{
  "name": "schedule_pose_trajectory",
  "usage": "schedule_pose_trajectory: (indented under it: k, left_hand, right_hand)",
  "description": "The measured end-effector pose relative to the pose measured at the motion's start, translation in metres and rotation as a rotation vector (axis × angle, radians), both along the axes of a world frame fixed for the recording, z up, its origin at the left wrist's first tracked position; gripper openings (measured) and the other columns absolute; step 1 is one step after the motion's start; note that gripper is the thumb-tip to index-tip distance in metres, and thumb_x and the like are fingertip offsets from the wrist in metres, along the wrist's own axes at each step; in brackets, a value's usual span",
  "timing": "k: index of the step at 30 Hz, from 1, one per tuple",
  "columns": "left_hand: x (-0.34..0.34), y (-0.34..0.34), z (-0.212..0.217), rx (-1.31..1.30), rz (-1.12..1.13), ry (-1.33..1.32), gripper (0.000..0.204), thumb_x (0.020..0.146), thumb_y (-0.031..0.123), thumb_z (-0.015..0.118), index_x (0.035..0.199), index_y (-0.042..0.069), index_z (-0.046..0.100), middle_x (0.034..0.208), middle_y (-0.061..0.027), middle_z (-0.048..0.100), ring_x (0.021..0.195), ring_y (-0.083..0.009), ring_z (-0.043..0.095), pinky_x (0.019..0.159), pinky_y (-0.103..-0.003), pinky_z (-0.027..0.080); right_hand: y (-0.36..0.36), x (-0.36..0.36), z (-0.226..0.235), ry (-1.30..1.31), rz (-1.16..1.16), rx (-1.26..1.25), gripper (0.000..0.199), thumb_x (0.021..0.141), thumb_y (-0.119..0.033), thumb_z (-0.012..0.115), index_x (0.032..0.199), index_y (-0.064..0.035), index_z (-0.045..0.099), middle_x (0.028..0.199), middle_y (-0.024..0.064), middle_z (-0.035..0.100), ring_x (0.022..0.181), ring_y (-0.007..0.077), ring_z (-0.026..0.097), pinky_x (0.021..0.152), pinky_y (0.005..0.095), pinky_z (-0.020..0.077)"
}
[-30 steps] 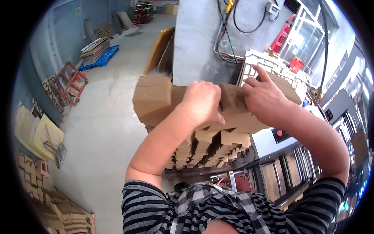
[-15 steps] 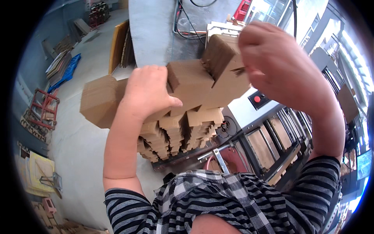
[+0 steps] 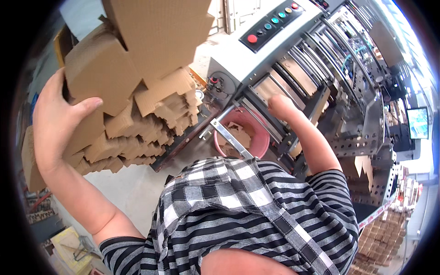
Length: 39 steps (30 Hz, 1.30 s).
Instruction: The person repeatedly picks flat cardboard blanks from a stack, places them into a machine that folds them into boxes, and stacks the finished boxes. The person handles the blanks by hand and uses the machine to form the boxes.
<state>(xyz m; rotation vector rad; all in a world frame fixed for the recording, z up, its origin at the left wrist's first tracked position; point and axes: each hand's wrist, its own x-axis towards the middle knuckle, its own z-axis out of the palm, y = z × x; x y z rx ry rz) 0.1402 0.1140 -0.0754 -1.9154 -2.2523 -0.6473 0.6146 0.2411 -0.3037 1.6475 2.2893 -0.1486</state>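
Note:
A thick bundle of brown cardboard blanks (image 3: 103,68) stands on edge at the left, its notched flaps facing up and toward me. My left hand (image 3: 59,117) grips one flap section, thumb on the near face and fingertips partly hidden behind the board. Below the bundle, more die-cut cardboard blanks (image 3: 133,137) are piled with jagged edges. My right hand (image 3: 282,107) is apart from the cardboard, over the machine's rails, with its fingers curled closed. Whatever is inside that hand, if anything, is hidden.
A pink bucket (image 3: 261,135) holding cardboard scraps stands between the pile and the machine, with a metal bar (image 3: 229,137) across it. The machine's control panel (image 3: 270,25) has coloured buttons. Metal rollers and rails (image 3: 311,64) extend right, toward a monitor (image 3: 417,123).
My view has swung right, so the cardboard now sits further left. My right hand has left the cardboard and moved over to the machine's rails. My left hand stays on the cardboard.

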Motion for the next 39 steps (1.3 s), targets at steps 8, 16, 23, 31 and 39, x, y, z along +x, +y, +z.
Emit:
schedule_pose_trajectory:
  k: [8,16,23,31,39]
  left_hand:
    - [0.000,0.001,0.004,0.030,-0.030,0.189,0.070,0.052,0.036,0.085,0.104,-0.004,0.059,0.103,-0.0192,0.062,0.101,-0.0359,0.058,0.090,-0.042,0.045]
    - [-0.010,-0.001,0.006,-0.024,-0.040,0.146,0.064,0.053,0.045,0.083,0.088,-0.002,0.059,0.091,-0.0168,0.063,0.091,-0.0337,0.060,0.084,-0.040,0.048]
    - [-0.013,0.001,0.002,0.044,-0.073,0.176,0.064,0.051,0.051,0.083,0.083,0.000,0.061,0.084,-0.0140,0.063,0.089,-0.0304,0.061,0.082,-0.039,0.048]
    - [-0.011,-0.002,0.005,0.047,-0.075,0.167,0.064,0.050,0.051,0.084,0.082,0.001,0.061,0.082,-0.0132,0.063,0.088,-0.0295,0.062,0.083,-0.038,0.047]
    - [-0.011,-0.002,0.006,0.030,-0.083,0.153,0.063,0.050,0.051,0.084,0.081,0.001,0.061,0.081,-0.0123,0.063,0.087,-0.0290,0.062,0.083,-0.038,0.047]
  right_hand:
    - [-0.022,-0.088,0.208,0.473,0.251,0.386,0.009,0.076,-0.011,0.067,0.084,-0.0060,0.067,0.081,0.0121,0.066,0.075,0.0300,0.065,0.066,0.0377,0.0514]
    - [-0.078,-0.273,0.345,0.209,1.197,0.934,0.010,0.072,-0.010,0.069,0.080,-0.0045,0.065,0.091,0.0049,0.064,0.094,0.0222,0.059,0.084,0.0358,0.0462]
    - [-0.050,-0.337,0.324,-0.526,1.067,0.738,0.007,0.075,-0.018,0.069,0.080,-0.0161,0.072,0.085,-0.0025,0.065,0.095,0.0162,0.057,0.082,0.0337,0.0394]
    - [-0.040,-0.337,0.324,-0.505,1.261,0.768,0.004,0.073,-0.017,0.068,0.072,-0.0150,0.071,0.076,0.0005,0.065,0.083,0.0188,0.061,0.081,0.0356,0.0421]
    - [-0.042,-0.338,0.332,-0.561,1.253,0.727,0.005,0.076,-0.020,0.068,0.073,-0.0168,0.071,0.079,-0.0005,0.065,0.088,0.0185,0.061,0.081,0.0348,0.0432]
